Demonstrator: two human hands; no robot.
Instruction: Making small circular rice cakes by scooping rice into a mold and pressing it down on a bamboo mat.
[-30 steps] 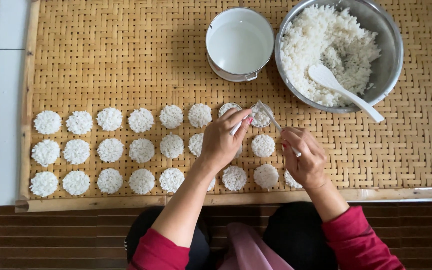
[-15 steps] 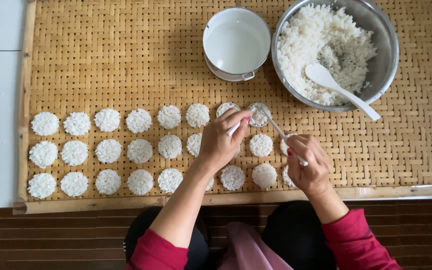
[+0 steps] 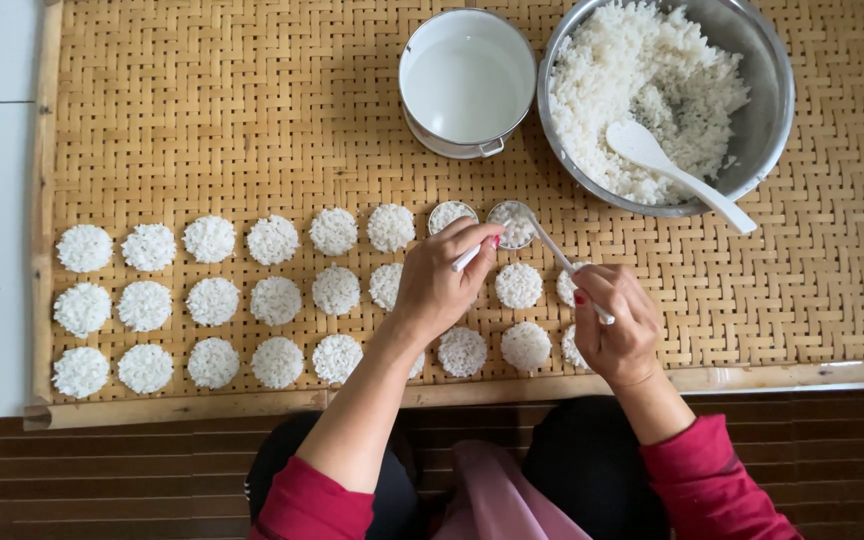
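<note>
Pinching a small white stick, our left hand (image 3: 442,285) has barely shifted; our right hand (image 3: 620,325) grips a metal spoon (image 3: 517,222), its bowl now beside the ring mould (image 3: 451,214). Bare woven tray (image 3: 802,290) lies rightward. Beyond: rice bowl (image 3: 767,120), white pot (image 3: 467,85).

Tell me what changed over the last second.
The right hand kept its grip on the metal spoon and swung its bowl left, over a small ring mould. The left hand stayed beside it with a white stick. Rice discs, pot and rice bowl unchanged.
</note>
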